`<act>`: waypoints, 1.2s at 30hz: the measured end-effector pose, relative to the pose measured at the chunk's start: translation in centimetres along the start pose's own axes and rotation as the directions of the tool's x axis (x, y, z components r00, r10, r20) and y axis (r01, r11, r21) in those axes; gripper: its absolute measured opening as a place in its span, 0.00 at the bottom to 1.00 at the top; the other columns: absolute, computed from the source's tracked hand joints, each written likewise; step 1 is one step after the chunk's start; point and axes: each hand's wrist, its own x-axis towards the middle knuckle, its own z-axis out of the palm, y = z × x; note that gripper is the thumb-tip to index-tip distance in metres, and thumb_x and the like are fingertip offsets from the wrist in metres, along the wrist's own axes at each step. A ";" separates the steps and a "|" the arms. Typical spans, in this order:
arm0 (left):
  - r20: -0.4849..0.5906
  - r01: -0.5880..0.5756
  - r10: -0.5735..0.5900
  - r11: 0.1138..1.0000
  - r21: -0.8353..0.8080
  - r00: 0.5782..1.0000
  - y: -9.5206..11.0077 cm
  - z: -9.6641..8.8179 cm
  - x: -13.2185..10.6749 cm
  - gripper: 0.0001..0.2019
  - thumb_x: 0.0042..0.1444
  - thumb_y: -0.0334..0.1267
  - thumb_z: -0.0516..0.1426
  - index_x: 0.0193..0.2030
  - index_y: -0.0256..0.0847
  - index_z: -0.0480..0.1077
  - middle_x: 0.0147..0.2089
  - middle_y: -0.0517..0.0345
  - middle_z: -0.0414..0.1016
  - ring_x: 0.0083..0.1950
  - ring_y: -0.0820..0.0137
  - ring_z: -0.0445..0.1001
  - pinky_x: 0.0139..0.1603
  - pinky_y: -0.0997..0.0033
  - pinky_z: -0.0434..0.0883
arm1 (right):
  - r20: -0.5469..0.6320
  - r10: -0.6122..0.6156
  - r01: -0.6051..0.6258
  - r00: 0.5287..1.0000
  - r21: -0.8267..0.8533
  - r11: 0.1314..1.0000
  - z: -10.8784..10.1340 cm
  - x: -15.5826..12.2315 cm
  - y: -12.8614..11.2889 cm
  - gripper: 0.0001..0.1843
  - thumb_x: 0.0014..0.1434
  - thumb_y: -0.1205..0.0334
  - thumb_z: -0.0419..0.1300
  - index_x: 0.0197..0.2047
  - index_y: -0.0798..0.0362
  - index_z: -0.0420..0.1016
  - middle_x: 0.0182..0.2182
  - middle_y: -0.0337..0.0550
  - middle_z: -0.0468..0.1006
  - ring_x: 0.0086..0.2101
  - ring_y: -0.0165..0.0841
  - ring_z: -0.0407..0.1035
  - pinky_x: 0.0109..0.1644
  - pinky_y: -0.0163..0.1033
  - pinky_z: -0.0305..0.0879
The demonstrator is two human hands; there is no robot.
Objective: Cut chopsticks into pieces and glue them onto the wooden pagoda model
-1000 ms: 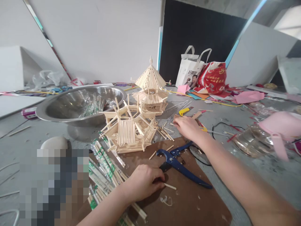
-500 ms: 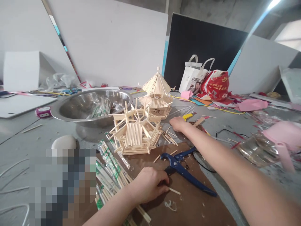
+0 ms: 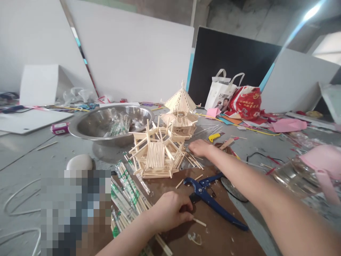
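Short stick (image 3: 199, 222) pinched at the left hand's (image 3: 173, 210) fingertips over the brown board (image 3: 226, 245), long axis pointing right and slightly nearer; well apart from the right hand (image 3: 198, 147) beside loose sticks (image 3: 194, 161), grip there impossible to tell.

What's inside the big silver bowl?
Inside the silver bowl are thin, plastic-wrapped sticks. You can't see what lies beneath them or low down behind the bowl's near rim, and the stick model in front covers part of its right edge.
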 end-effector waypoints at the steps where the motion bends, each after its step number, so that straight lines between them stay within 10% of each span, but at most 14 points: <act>1: -0.019 0.000 0.000 0.999 -0.033 1.000 0.0 0.0 0.0 0.06 0.45 0.38 0.57 0.32 0.44 0.72 0.27 0.60 0.73 0.28 0.72 0.69 0.27 0.78 0.60 | -0.034 0.004 -0.002 0.999 0.056 0.998 0.0 0.0 0.1 0.14 0.56 0.59 0.52 0.44 0.57 0.66 0.41 0.45 0.69 0.38 0.32 0.66 0.40 0.43 0.64; 7: -0.240 0.065 -0.160 0.931 -0.359 0.957 1.3 -1.5 -0.1 0.09 0.49 0.37 0.52 0.24 0.38 0.71 0.23 0.61 0.69 0.25 0.76 0.65 0.24 0.78 0.58 | -0.296 0.137 0.029 0.945 0.497 0.867 -1.0 -2.0 1.0 0.09 0.55 0.62 0.49 0.30 0.57 0.67 0.27 0.42 0.71 0.29 0.29 0.66 0.32 0.35 0.62; 12: -0.231 0.039 -0.471 0.496 -0.867 0.851 1.4 -2.4 0.2 0.12 0.48 0.45 0.54 0.30 0.37 0.67 0.18 0.66 0.62 0.15 0.81 0.57 0.15 0.80 0.54 | -0.359 0.182 0.165 0.916 0.748 0.643 -2.7 -6.1 -1.0 0.12 0.56 0.55 0.43 0.34 0.55 0.61 0.19 0.32 0.61 0.16 0.22 0.54 0.19 0.30 0.53; 15: -0.201 -0.058 -0.517 0.279 -0.959 0.832 1.5 -2.4 0.1 0.13 0.46 0.44 0.57 0.36 0.37 0.67 0.25 0.63 0.66 0.15 0.82 0.59 0.14 0.80 0.55 | -0.347 0.137 0.320 0.928 0.929 0.188 -3.9 -7.7 -3.3 0.09 0.51 0.57 0.53 0.29 0.54 0.62 0.16 0.28 0.56 0.15 0.21 0.49 0.18 0.29 0.48; 18: -0.197 -0.134 -0.480 0.163 -0.978 0.855 2.3 -2.6 -0.3 0.14 0.46 0.43 0.57 0.37 0.37 0.67 0.29 0.60 0.68 0.17 0.81 0.61 0.15 0.80 0.58 | -0.320 0.080 0.323 0.944 0.946 -0.025 -4.9 -8.0 -5.4 0.08 0.47 0.60 0.58 0.26 0.55 0.65 0.14 0.28 0.58 0.15 0.20 0.48 0.18 0.29 0.45; 26: -0.281 -0.256 -0.494 0.119 -0.959 0.823 3.0 -2.9 -0.3 0.12 0.43 0.42 0.59 0.28 0.35 0.66 0.19 0.65 0.64 0.14 0.84 0.58 0.15 0.83 0.54 | -0.311 0.044 0.309 0.949 0.950 0.051 -5.9 -6.8 -7.6 0.06 0.47 0.62 0.58 0.27 0.55 0.67 0.16 0.29 0.60 0.16 0.20 0.50 0.19 0.29 0.47; 31: -0.244 -0.298 -0.609 0.013 -0.954 0.755 1.7 -1.6 0.5 0.13 0.42 0.44 0.60 0.27 0.36 0.65 0.15 0.69 0.60 0.13 0.85 0.54 0.14 0.84 0.51 | -0.440 0.079 0.393 0.895 0.858 0.332 -6.0 -6.1 -7.5 0.05 0.51 0.62 0.54 0.31 0.54 0.68 0.24 0.35 0.68 0.24 0.24 0.61 0.28 0.31 0.58; 36: -0.207 -0.313 -0.600 -0.076 -0.947 0.773 0.2 -1.5 0.8 0.13 0.42 0.43 0.60 0.28 0.35 0.65 0.15 0.69 0.60 0.12 0.84 0.54 0.12 0.84 0.52 | -0.502 0.089 0.368 0.860 0.732 0.573 -5.7 -5.8 -7.2 0.08 0.52 0.63 0.51 0.36 0.52 0.69 0.27 0.36 0.70 0.24 0.25 0.61 0.28 0.32 0.59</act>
